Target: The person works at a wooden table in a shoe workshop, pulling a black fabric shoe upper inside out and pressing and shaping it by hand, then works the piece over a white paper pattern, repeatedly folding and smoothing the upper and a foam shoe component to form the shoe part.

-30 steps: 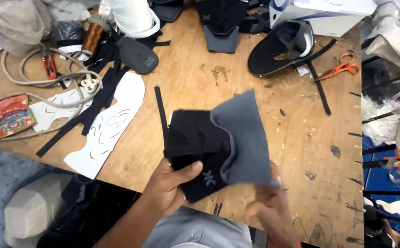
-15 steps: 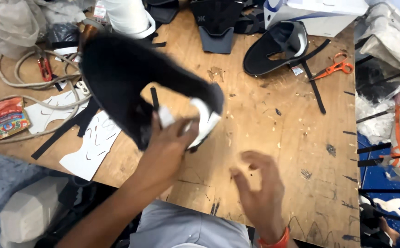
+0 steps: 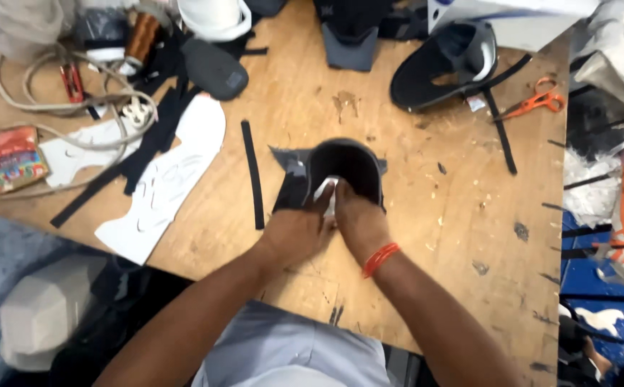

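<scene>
Head view: both hands, left hand [image 3: 294, 231] and right hand [image 3: 358, 223], grip the black shoe upper [image 3: 344, 166].

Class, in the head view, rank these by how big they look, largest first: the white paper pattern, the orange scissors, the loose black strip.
1. White paper pattern
2. Loose black strip
3. Orange scissors, clearly shorter than the strip

Single head-worn view, looking steeply down from above the person's own lap onto the scuffed wooden table [image 3: 427, 236]. It faces forward across the table toward its far edge, where a white box [image 3: 513, 18] is cut off by the top of the view. Close range: both forearms enter from the bottom edge, and the hands meet near centre. Blue floor [image 3: 592, 279] shows at right.
</scene>
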